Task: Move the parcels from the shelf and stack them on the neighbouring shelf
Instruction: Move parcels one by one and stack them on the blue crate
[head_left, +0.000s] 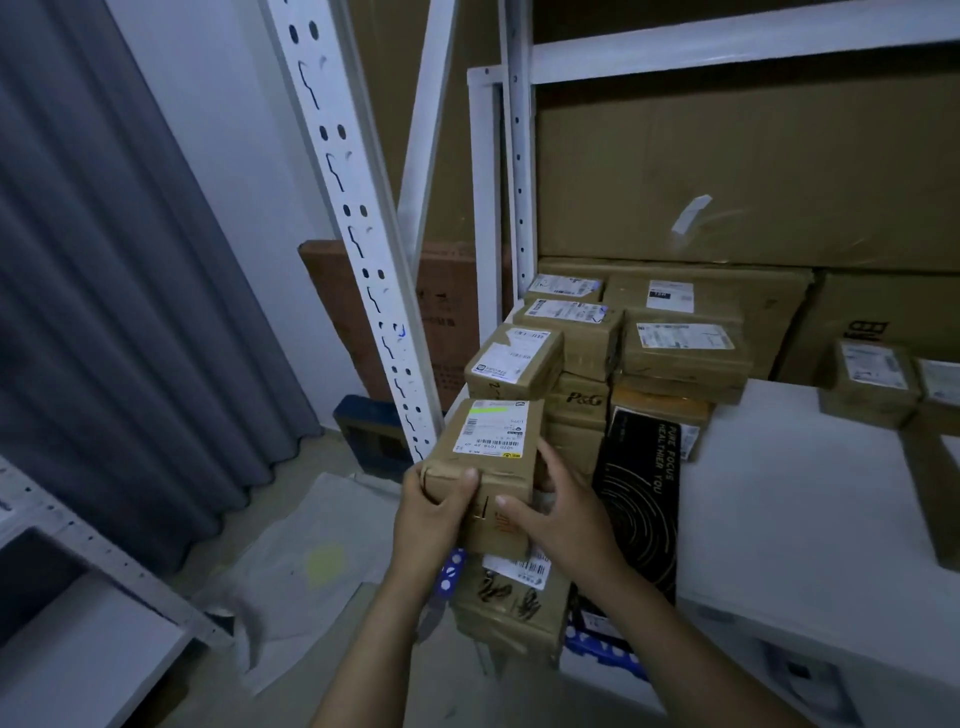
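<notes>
A small brown cardboard parcel (485, 457) with a white label and a green stripe is held in front of the shelf's left end. My left hand (434, 512) grips its near left corner, thumb on top. My right hand (553, 512) grips its right side, fingers curled round it. Just behind it a stack of brown labelled parcels (571, 338) fills the left end of the white shelf (810, 493). A taped parcel (511, 597) lies below my hands, and a black box (641, 499) with white lettering lies beside it.
A white slotted upright (358, 228) leans left of the parcels. Large cardboard sheets (727, 171) back the shelf. More parcels (872, 384) sit at the right. A grey curtain (104, 291) hangs at the left, with another white rack (78, 597) at the lower left and plastic sheeting (311, 561) on the floor.
</notes>
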